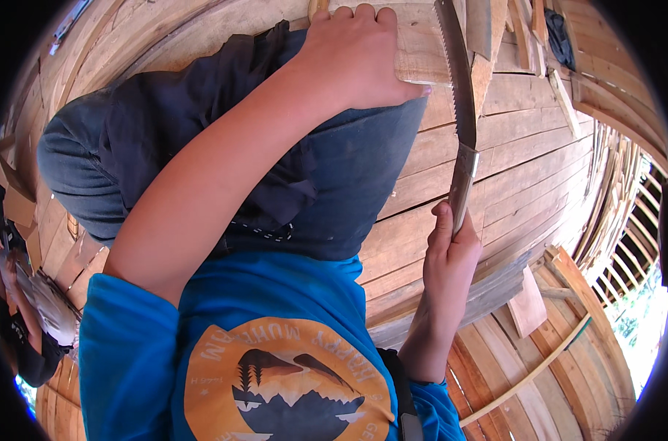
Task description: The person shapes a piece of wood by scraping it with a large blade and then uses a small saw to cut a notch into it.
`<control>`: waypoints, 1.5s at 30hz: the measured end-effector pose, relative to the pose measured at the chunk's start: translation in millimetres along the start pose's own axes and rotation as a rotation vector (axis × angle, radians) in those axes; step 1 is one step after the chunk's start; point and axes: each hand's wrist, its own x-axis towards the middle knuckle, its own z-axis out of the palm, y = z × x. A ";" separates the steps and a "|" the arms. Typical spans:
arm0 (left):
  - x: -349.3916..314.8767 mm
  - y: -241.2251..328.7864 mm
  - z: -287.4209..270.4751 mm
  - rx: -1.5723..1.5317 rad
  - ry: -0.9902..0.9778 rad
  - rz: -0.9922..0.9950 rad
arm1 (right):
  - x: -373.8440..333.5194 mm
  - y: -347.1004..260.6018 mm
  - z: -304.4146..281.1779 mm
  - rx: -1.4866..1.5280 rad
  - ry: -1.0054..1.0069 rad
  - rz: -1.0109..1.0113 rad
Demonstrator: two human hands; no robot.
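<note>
My right hand (453, 246) is closed around the handle of a handsaw (462, 92). Its curved, toothed blade points away from me, with the teeth toward the left. The blade stands against the right end of a pale wooden board (424, 48); whether it has bitten into the wood I cannot tell. My left hand (359, 55) presses on that board just left of the blade. Its fingers curl over the board's far side, and the thumb lies along the near edge close to the blade. My bent leg (370, 162) is right beneath the left hand.
Wooden planking (510, 162) spreads out right of my leg. Loose wood offcuts (564, 103) and a dark cloth or bag (559, 37) lie at the far right. A long thin strip (528, 378) lies at the lower right. Another person (36, 316) sits at the left rim.
</note>
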 end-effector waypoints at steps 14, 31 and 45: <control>1.4 -9.2 26.6 0.015 0.138 -0.036 | 26.5 -11.2 -1.6 0.058 -0.011 -0.012; -1.4 -11.1 13.6 0.042 0.027 0.019 | -6.3 -5.2 3.6 0.076 -0.042 0.045; -3.5 -6.3 -22.6 -0.095 -0.147 -0.006 | -6.4 -3.9 -2.6 0.094 -0.099 0.088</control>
